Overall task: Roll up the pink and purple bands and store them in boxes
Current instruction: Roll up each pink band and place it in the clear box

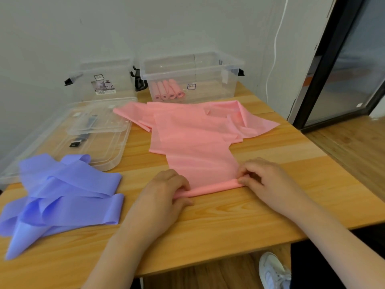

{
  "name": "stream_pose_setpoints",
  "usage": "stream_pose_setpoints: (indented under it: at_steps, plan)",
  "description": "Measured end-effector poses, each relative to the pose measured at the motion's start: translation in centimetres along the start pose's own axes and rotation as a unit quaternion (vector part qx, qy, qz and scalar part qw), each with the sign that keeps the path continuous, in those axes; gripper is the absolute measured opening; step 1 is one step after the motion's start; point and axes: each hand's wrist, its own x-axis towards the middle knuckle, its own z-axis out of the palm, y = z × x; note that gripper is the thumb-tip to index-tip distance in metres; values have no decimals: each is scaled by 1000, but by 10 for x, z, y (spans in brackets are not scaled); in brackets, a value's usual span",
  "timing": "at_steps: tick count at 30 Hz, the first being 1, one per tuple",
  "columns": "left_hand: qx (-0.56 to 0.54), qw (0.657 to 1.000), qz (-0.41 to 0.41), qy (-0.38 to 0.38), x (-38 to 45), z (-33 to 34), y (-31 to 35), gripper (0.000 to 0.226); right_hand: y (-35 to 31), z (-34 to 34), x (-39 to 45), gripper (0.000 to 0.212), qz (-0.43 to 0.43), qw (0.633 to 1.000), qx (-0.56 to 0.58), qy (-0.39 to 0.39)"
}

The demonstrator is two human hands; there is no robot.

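Left hand (173, 188), right hand (256, 178) pinch pink band (200, 155), apparently just starting rolling; next, roll forward evenly.

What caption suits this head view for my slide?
Both hands, left and right, roll the pink band on the table.

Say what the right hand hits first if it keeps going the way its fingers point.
The right hand points left along the rolled edge of the pink band; likely the left hand at the roll's other end.
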Motion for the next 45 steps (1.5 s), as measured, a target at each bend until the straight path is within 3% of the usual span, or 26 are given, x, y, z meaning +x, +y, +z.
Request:
stream_pose_setpoints:
  at_steps: [6,12,19,21,23,25,27,34,36,40,45]
  plan:
    - [-7,999,-36,39,1,-4,8,4,-2,0,0,12,-3,1000,-18,-13]
    - [-19,1000,-18,7,1,-2,5,25,-2,0,-1,37,1,1000,3,17]
    - [-11,999,-24,29,1,-2,5,29,-2,1,0,12,-20,999,-21,-20]
    - [-30,998,-51,32,1,-6,8,17,-3,0,0,17,-9,1000,-13,-7]
    - [-38,997,-60,30,0,-6,8,28,-4,-1,-1,30,16,1000,11,18]
    - [-12,999,-46,27,0,-5,8,23,-3,-1,-1,33,20,999,19,29]
    - [8,999,-29,35,1,-3,6,14,-3,-1,-1,29,15,1000,9,14]
    - [1,999,-29,29,0,-3,7,21,1,2,1,8,-32,999,-41,9]
    - [-6,999,-45,23,0,-3,7,30,1,2,2,8,-33,999,-38,14]
    - [10,997,-57,55,1,-4,9,12,-1,1,0,20,5,1000,2,27]
    - [-4,999,-34,43,1,-3,5,23,-3,0,1,22,-13,999,-27,-26]
